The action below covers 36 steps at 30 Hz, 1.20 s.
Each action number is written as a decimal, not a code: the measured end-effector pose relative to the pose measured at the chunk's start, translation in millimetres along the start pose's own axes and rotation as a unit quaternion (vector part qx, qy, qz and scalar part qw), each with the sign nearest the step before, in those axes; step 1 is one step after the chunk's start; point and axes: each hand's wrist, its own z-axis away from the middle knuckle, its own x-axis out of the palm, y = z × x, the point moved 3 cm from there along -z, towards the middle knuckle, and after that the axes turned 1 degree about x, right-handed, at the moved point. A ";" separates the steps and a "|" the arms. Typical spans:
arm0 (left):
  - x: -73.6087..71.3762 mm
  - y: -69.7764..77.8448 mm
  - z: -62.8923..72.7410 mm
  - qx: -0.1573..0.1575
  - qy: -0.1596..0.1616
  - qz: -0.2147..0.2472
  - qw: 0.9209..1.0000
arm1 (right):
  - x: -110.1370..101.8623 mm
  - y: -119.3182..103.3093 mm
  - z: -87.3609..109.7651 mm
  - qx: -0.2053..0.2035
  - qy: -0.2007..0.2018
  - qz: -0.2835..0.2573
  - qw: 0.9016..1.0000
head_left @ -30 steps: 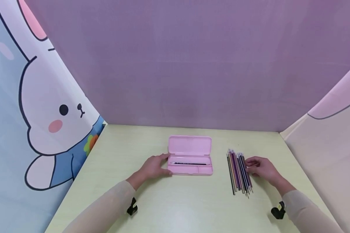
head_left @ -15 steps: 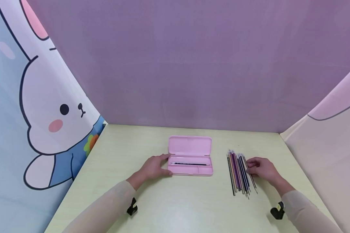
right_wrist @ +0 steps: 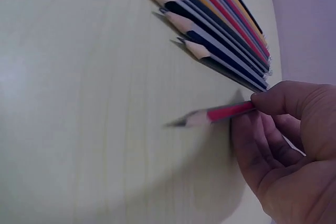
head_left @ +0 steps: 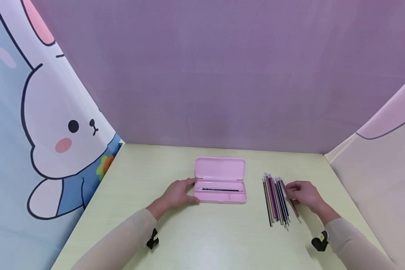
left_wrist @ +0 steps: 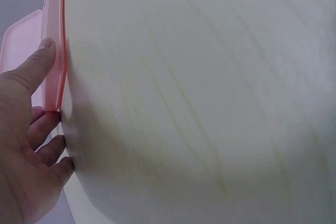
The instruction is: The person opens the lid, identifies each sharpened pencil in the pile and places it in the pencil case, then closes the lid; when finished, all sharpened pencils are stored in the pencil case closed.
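On the table lies a pink pencil case point(head_left: 237, 198) with its lid raised, and a dark pencil point(head_left: 219, 189) lies in its long compartment. My left hand point(head_left: 178, 193) holds the case by its left end; in the left wrist view the thumb point(left_wrist: 41, 64) presses the case's side wall point(left_wrist: 55, 72) and the fingers are bent at its corner. To the right, my right hand point(head_left: 305, 195) pinches a red pencil point(right_wrist: 231, 112) between thumb and fingers, its sharpened tip angled toward the table. Beside it several pencils point(head_left: 273, 202) lie side by side in a row.
The pale wooden table point(head_left: 222, 236) ends at a purple backdrop point(head_left: 222, 93) behind. A rabbit-printed cloth point(head_left: 54, 131) hangs along the left side, and a pink and cream cloth point(head_left: 384, 161) along the right. Each wrist carries a small black mount.
My right hand has separated the red pencil from the right end of the row and tilted it away to the right. The left hand and the case have stayed put.
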 end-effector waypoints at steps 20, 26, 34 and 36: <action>1.0 -6.7 7.3 0.013 -0.017 -0.013 1.000 | 1.6 -75.0 3.8 -0.094 -0.046 -0.023 0.994; -0.1 -8.2 8.7 0.019 -0.019 -0.010 1.000 | 23.8 -117.9 -3.9 -0.130 -0.082 -0.010 0.988; 0.3 -9.1 12.8 0.016 -0.023 -0.006 1.000 | 73.0 -165.2 -18.7 -0.179 -0.112 0.013 0.977; 0.7 -9.1 13.8 0.017 -0.022 -0.005 1.000 | 86.5 -170.8 -23.9 -0.196 -0.119 0.013 0.973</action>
